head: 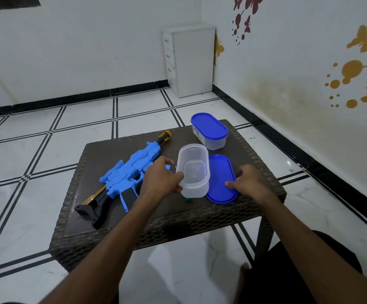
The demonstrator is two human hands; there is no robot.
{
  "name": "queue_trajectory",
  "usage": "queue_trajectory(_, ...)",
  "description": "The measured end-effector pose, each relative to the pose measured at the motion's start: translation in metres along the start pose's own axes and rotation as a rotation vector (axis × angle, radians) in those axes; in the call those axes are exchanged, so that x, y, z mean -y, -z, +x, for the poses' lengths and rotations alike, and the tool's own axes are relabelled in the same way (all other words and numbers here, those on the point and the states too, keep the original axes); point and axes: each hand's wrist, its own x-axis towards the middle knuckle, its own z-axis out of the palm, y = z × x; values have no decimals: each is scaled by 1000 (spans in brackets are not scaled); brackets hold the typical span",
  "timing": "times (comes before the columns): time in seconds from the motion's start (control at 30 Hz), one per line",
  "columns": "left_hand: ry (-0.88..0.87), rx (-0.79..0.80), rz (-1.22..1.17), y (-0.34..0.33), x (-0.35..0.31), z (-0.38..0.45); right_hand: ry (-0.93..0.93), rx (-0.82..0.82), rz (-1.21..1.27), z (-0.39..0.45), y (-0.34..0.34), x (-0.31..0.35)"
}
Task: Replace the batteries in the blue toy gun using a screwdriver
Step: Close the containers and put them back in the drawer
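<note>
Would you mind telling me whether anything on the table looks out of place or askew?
The open clear container, gripped by the left hand, is tipped up off the table, with something small and green under its near edge. Its blue lid lies flat beside it under the right hand. Nothing looks spilled or damaged.

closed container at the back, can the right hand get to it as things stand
Probably yes: the right hand rests on the loose blue lid, holding nothing, and bare tabletop lies between it and the closed container.
</note>
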Motion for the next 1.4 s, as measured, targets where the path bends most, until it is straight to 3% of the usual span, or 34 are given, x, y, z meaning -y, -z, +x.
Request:
queue_trajectory(0.13,6,33,-58,-12,0,-1,-23,142,428,-3,12,-5)
queue_trajectory(0.27,69,90,-129,-24,-3,-1,61,8,515,-15,30,-2)
queue_trajectory(0.47,204,213,-190,-43,-8,-7,331,-31,414,-34,34,20)
queue_trajectory(0.67,229,284,-237,-38,-13,-3,485,-27,116,-35,6,33)
queue_trajectory(1.0,178,138,-345,-32,-16,28,520,-69,-249,-39,-9,41)
queue_trajectory(1.2,64,109,-251,-36,-24,53,516,-99,-348,-47,-22,38)
queue_trajectory(1.4,119,102,-169,-48,-32,71,542,-131,-408,-48,-32,32)
